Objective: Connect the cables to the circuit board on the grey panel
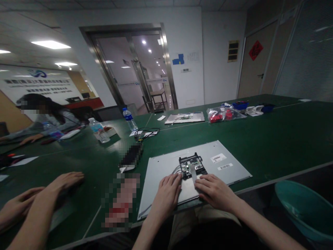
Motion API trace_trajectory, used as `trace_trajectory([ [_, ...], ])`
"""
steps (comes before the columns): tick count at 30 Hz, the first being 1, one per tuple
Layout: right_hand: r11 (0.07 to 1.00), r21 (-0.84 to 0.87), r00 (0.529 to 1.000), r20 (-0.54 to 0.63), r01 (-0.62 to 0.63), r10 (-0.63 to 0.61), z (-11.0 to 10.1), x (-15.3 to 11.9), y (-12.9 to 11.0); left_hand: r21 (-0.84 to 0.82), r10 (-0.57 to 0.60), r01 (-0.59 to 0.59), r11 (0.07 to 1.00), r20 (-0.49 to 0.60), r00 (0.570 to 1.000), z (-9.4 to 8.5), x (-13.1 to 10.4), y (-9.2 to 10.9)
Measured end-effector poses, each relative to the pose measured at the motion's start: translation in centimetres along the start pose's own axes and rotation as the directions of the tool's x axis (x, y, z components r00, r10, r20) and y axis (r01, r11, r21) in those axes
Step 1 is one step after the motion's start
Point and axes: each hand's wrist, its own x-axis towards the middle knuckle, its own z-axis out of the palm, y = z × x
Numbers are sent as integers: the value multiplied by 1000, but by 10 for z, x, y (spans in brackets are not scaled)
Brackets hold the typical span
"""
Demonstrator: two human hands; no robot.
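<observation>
A flat grey display panel (161, 173) lies back side up at the table's front edge. On it is a black plastic bracket (189, 160) with a small green circuit board (187, 169). A flat grey ribbon cable (194, 173) runs from the board toward me. My left hand (168, 191) rests on the panel left of the bracket, its fingers stretched out beside thin cables (177, 169). On the right, my right hand (214, 191) lies with loosely bent fingers at the bracket's lower corner, close to the ribbon cable. Its fingertips seem to hold nothing.
Left of the panel are two blurred-out items. A co-worker's hands (66, 180) rest at the left; another person sits farther back. Two water bottles (129, 119), (99, 131) and a black cable (149, 133) lie beyond. A second panel (185, 118) and a bag of red parts (223, 114) lie farther back.
</observation>
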Motion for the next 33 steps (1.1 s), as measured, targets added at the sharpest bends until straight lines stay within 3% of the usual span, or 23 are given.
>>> trace_trajectory([
  [33,1000,6,999,-39,-29,29,2,-1,1,-31,17,-18,999,-37,999,-2,1,2],
])
